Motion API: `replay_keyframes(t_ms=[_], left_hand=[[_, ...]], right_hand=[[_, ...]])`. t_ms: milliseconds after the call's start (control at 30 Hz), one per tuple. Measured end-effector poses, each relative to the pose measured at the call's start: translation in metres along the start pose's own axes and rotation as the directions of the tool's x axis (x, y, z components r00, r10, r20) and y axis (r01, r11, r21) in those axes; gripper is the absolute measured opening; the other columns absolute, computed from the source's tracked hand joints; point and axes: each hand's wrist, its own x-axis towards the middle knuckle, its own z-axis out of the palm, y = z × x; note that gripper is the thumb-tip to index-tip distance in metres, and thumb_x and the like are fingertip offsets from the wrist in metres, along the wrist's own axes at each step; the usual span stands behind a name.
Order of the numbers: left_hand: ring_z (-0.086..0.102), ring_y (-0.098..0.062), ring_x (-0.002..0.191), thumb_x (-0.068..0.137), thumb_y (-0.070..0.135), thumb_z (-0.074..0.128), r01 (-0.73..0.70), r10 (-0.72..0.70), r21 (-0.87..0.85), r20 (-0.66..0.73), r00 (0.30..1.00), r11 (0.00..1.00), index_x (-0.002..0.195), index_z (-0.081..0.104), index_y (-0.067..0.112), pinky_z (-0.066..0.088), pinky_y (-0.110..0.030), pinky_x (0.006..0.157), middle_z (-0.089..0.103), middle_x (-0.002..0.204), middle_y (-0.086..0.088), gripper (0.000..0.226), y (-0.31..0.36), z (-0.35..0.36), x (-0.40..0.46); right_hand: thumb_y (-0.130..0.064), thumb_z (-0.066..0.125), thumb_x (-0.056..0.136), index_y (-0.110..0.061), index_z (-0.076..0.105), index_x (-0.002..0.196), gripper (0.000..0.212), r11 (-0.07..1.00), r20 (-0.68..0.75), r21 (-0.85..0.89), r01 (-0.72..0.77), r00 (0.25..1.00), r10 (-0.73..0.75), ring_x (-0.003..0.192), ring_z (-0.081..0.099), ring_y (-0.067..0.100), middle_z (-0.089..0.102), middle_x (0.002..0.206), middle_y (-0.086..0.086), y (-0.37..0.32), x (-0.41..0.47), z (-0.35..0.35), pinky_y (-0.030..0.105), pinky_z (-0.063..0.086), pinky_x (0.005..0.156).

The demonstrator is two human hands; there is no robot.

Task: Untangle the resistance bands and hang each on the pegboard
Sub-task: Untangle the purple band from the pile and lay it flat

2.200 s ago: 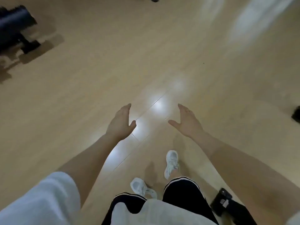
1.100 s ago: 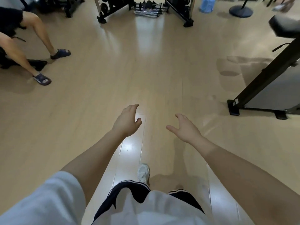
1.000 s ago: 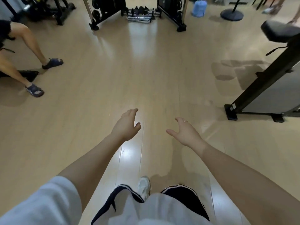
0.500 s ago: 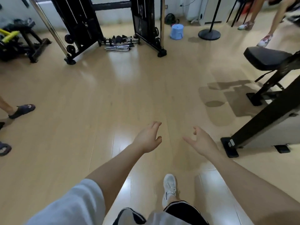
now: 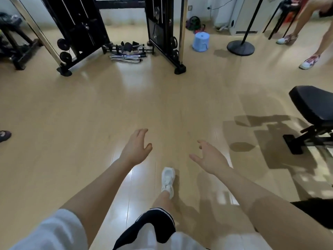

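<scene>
Head view: the bare left hand (image 5: 136, 149) and bare right hand (image 5: 210, 158) hang apart over the pale wooden floor (image 5: 75, 120), fingers loose, holding nothing, probably because the person is walking. Neither resistance bands nor pegboard can be identified; a heap of grey-and-black handles (image 5: 126, 55) lies by the black cable machine (image 5: 162, 31). No legible writing.

A white sneaker (image 5: 168, 179) on tan wood floor (image 5: 90, 114), black machine frame (image 5: 79, 29), light-blue bucket (image 5: 201, 41).
</scene>
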Motion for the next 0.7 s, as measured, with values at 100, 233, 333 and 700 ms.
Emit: replay_keyframes(t_ms=[100,233,333,700], left_hand=[[0.031,-0.022,0.136,0.091,0.017,0.052,0.019,-0.019,-0.018,0.008,1.000,1.000,0.142,0.030,0.005,0.025,-0.028,0.108,0.033,0.147,-0.009,0.057,0.000,0.000,0.100],[0.030,-0.022,0.136,0.092,0.019,0.051,-0.035,0.032,0.021,0.118,0.992,0.999,0.144,0.027,0.007,0.025,-0.029,0.109,0.032,0.148,-0.008,0.058,0.025,-0.009,0.240],[0.030,-0.023,0.136,0.092,0.020,0.050,-0.121,0.109,0.059,0.180,0.978,0.991,0.144,0.027,0.009,0.027,-0.031,0.108,0.031,0.149,-0.006,0.057,0.060,-0.013,0.339],[0.029,-0.022,0.137,0.093,0.015,0.048,-0.250,0.276,-0.137,0.224,0.935,0.959,0.144,0.025,0.007,0.024,-0.027,0.108,0.029,0.148,-0.008,0.056,0.214,0.020,0.692]], right_hand=[[-0.050,0.051,0.089,-0.019,0.023,0.145,0.070,0.998,0.014,-0.054,0.031,0.999,-0.030,0.126,0.044,0.023,0.044,0.141,0.005,0.001,0.090,-0.028,0.037,0.043,0.095],[-0.049,0.051,0.090,-0.019,0.023,0.146,0.069,0.998,0.034,-0.068,-0.016,0.999,0.019,0.130,0.041,0.020,0.041,0.144,0.003,0.008,0.203,-0.091,0.034,0.039,0.098],[-0.049,0.051,0.090,-0.021,0.025,0.144,0.067,0.995,-0.001,0.012,-0.098,0.995,0.098,0.124,0.047,0.019,0.044,0.141,0.002,0.022,0.279,-0.148,0.033,0.040,0.092],[-0.047,0.053,0.090,-0.020,0.030,0.141,0.062,0.966,-0.082,0.078,-0.247,0.964,0.253,0.119,0.050,0.022,0.050,0.134,0.004,0.129,0.580,-0.319,0.036,0.042,0.092]])
